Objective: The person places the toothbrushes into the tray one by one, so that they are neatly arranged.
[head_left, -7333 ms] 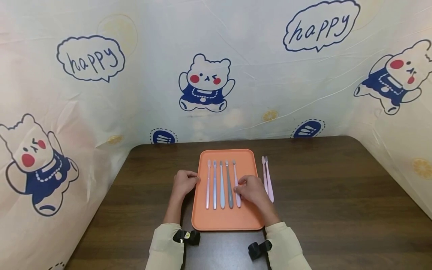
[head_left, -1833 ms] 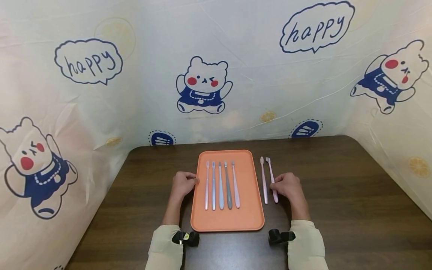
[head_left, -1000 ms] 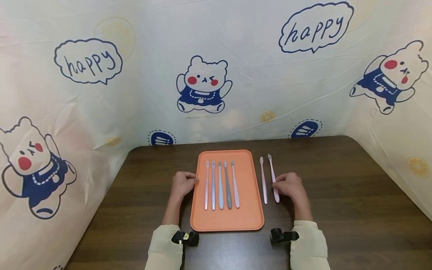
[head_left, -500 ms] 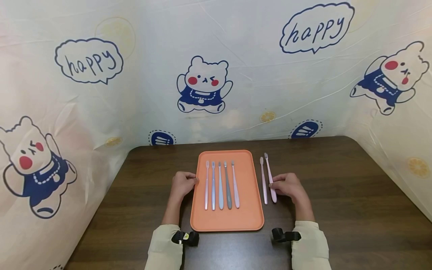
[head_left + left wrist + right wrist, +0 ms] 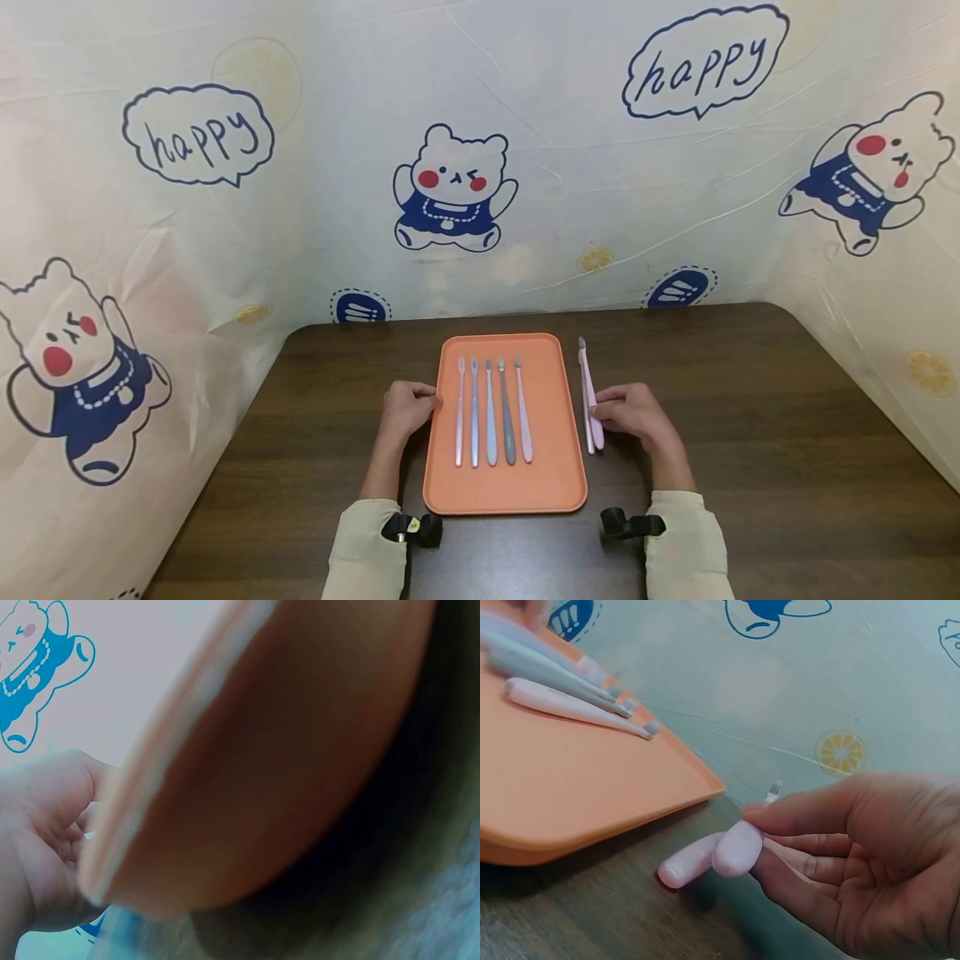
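My right hand [image 5: 630, 410] pinches a pink toothbrush [image 5: 739, 849] by its handle, just right of the tray. In the head view this brush overlaps a second pink toothbrush [image 5: 688, 860], whose handle end shows beside it in the right wrist view. With its fingertips, my left hand [image 5: 407, 410] holds the left rim of the orange tray [image 5: 506, 493]. On the tray several toothbrushes lie side by side, bristle heads toward the far edge. They include a blue one [image 5: 491, 433], a grey one [image 5: 507, 429] and a pink one [image 5: 525, 429] at the right end.
The dark wooden table [image 5: 750, 433] carries the tray near its middle. Behind and at both sides hangs a pale sheet [image 5: 585, 192] printed with bears. Black wrist cameras sit on both sleeves [image 5: 366, 546].
My right hand leaves the tray's rightmost toothbrush and takes a pink one on the table. It shifts that brush right, then left over its neighbour. My left hand stays at the rim.
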A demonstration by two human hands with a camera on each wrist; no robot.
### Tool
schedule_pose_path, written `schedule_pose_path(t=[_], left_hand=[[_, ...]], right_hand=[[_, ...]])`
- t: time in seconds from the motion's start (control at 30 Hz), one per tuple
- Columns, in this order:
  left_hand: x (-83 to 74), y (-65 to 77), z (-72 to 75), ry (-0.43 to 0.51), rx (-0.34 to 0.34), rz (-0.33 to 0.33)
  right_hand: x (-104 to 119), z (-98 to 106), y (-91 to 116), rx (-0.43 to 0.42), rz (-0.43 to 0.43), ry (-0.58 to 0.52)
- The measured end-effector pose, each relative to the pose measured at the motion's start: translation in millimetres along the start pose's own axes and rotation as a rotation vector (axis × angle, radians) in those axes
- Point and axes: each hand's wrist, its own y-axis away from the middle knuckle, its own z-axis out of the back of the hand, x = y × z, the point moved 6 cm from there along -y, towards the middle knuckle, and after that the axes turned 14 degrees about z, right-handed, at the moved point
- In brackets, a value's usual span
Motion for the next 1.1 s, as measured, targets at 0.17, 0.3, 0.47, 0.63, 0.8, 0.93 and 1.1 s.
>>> schedule_pose_path(t=[0.17,0.3,0.47,0.63,0.8,0.93,1.1], left_hand=[[-0.6,-0.1,0.9,-0.008,-0.007,-0.005],[-0.4,-0.3,0.9,-0.007,-0.004,-0.001],[-0.2,-1.0,0.1,-0.006,0.0,0.002],[0.1,-0.5,-0.3,-0.006,-0.001,0.002],[0.7,0.2,-1.0,0.0,0.0,0.006],[0.6,0.2,-1.1,0.001,-0.002,0.005],[-0.6,-0.6,0.4,-0.001,-0.007,-0.003]], right_hand=[[-0.4,-3.0,-1.7,0.006,0.004,-0.01],[-0.3,-4.8,-2.2,0.002,0.013,-0.023],[1.7,-8.8,-3.1,0.018,0.037,-0.018],[3.7,-13.1,-3.7,0.029,0.06,-0.025],[5.5,-17.3,-3.8,0.041,0.08,-0.056],[5.8,-20.9,-4.9,0.049,0.083,-0.075],[4.0,-24.4,-6.9,0.054,0.064,-0.079]])
